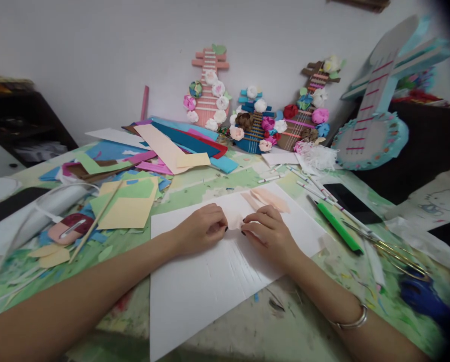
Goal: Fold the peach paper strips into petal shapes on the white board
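Note:
Over a large white sheet (194, 301), my left hand (204, 229) pinches the left edge of a small pale pink paper piece (234, 219). My right hand (268, 234) has its thumb and fingertips closed on the right edge of the same piece. Just behind my right hand, peach paper pieces (272, 199) lie on the sheet. A silver bangle circles my right wrist.
Coloured paper scraps (160, 146) and a glue-like pink device (69, 229) are at left. A green cutter (338, 227), scissors (401, 259), a phone (352, 203) and striped sticks lie right. Decorated paper instruments (253, 125) lean against the wall.

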Demonstrator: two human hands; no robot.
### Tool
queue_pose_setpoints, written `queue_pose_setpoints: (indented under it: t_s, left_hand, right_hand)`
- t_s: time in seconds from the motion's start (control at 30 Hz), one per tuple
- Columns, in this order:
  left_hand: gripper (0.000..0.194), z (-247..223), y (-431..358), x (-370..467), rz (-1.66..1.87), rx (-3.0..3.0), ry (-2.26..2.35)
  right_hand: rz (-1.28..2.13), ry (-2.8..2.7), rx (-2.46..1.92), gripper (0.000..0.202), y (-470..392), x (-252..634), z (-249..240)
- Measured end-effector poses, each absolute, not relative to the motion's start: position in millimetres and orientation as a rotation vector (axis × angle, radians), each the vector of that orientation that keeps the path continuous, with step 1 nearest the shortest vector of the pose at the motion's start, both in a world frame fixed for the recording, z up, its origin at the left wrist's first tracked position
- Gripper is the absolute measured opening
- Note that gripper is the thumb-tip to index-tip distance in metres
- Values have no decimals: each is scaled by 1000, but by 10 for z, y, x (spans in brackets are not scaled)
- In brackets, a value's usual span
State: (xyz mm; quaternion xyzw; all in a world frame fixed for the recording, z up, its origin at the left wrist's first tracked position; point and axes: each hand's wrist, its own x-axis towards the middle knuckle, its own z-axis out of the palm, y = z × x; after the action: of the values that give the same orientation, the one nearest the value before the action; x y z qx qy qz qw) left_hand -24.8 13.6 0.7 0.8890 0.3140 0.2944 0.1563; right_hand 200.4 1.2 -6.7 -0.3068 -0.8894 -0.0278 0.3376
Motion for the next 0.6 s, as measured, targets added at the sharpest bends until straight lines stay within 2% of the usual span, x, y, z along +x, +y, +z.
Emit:
queue_pose_setpoints:
  t_s: [0.33,0.4,0.53,0.6]
  left_hand:
    - [10,29,110,-210,844,2514,930]
    - [4,37,89,-225,841,2555,905]
    - [24,50,34,-293,845,2628,878]
    - [18,57,9,-333,858,2646,891]
  right_hand:
    - [-104,-2307,-877,14,-30,1936,-33]
    - [-64,-2289,-872,16,-20,1946,-33]
    - [113,-2240,-850,14,2,2002,-33]
    - [210,-2205,-871,13,2,2035,-27]
